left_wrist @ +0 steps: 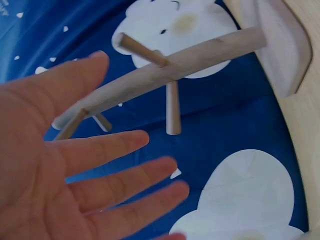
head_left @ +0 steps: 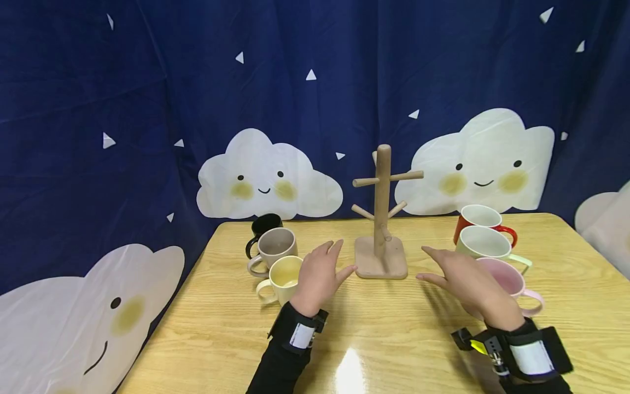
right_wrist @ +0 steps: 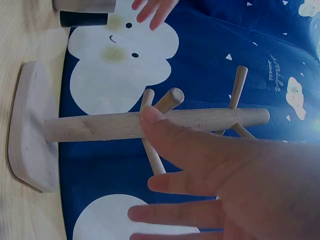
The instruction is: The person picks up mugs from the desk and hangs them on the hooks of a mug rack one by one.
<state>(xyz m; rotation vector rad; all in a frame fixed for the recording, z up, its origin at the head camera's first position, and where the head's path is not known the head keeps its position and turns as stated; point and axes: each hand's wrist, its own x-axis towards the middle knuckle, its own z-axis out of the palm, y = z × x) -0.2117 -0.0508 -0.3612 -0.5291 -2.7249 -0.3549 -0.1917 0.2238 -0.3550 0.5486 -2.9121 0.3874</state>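
Observation:
A wooden mug tree stands upright on its square base, its pegs bare. My left hand is raised in front of it on the left, fingers straight and spread, overlapping the yellow mug in the head view. On the other side my right hand hovers with fingers extended, partly covering the pink mug. Neither hand holds anything. In both wrist views the palms face the mug tree, with the post beyond the left fingers and the base past the right hand.
Behind the yellow mug stand a grey-beige mug and a black mug. At right, a pale green mug and a red mug line up behind the pink one. A dark blue curtain with clouds hangs behind the table.

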